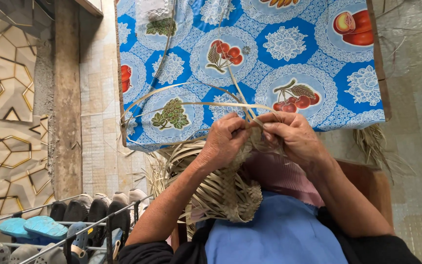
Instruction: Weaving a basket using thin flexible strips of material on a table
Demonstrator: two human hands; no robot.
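Below glossy floral tablecloth (289, 44), both hands (225, 139) pinch flat straw strips (191, 103) of woven mat (223, 190).

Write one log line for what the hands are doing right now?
left hand: pinching palm strips | right hand: gripping strips | woven piece: in lap | table: blue fruit-print cloth

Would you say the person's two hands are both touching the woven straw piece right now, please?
Touching. The head view shows the left hand and the right hand both pinching the pale strips at the top edge of the woven straw piece, with no gap visible.
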